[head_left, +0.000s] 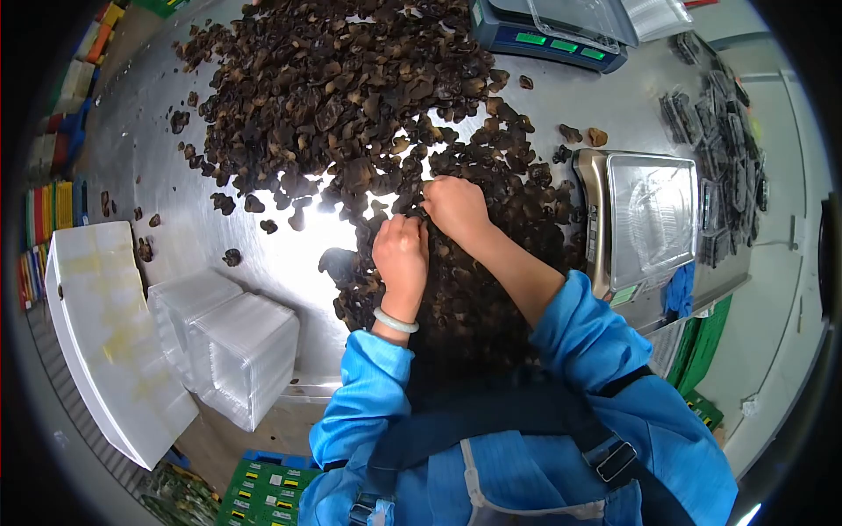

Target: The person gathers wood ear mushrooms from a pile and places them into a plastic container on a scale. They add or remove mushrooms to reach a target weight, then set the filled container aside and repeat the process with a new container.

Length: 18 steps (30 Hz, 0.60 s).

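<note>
A large heap of dark brown wood ear mushrooms (342, 88) spreads over the steel table, with more pieces running down toward my body. My left hand (401, 254), with a pale bangle on its wrist, has its fingers curled down on pieces in the middle of the spread. Just above and to the right, my right hand (456, 209) bends its fingers closed on mushroom pieces. The two hands are close together. The fingertips are partly hidden, so the exact pieces held are hard to make out.
A scale (645, 215) stands to the right, a second scale (553, 39) with lit green displays at the back. Stacked clear plastic tubs (241, 346) and a white foam box (110, 342) are at left. Filled clear packs (719, 158) lie far right. Green crates (263, 491) stand below.
</note>
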### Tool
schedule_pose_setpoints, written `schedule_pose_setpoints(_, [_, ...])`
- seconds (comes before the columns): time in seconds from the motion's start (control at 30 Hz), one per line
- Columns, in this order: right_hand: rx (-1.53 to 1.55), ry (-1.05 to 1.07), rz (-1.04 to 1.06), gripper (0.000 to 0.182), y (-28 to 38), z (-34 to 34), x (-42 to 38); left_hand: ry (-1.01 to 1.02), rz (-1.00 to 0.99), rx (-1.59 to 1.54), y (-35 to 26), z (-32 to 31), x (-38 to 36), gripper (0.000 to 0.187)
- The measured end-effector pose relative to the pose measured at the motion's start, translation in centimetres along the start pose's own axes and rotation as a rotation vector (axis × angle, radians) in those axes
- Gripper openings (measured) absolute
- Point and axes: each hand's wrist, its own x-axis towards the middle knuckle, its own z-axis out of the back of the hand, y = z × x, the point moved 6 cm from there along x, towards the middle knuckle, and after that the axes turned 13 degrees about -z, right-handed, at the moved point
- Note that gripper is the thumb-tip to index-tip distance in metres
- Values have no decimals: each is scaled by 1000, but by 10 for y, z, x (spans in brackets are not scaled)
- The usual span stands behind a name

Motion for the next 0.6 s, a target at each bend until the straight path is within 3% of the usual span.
schedule_pose_setpoints(0.17, [152,65,-22,16,-6,-2,7,42,-5,-15,2,3,-1,13])
schedule_pose_setpoints(0.3, [670,185,-180,12,-25,8,9,14,67,-173,-2,22,3,13])
schedule_pose_setpoints(0.37, [1041,226,-161,12,-38,8,5,-3,140,-324,-9,47,-3,13])
schedule_pose_setpoints(0.43, [1136,369,-453,11,-37,39,-14,3,203,-481,-12,79,-21,13])
schedule_pose_setpoints(0.5, [1517,555,-302,8,-38,45,-25,185,267,-652,-9,99,-64,10])
schedule_pose_setpoints(0.57, [1606,611,-272,6,-38,52,-37,415,363,-769,-3,119,-129,7])
schedule_pose_setpoints(0.6, [1605,641,-245,7,-38,51,-44,495,506,-803,3,131,-171,7])
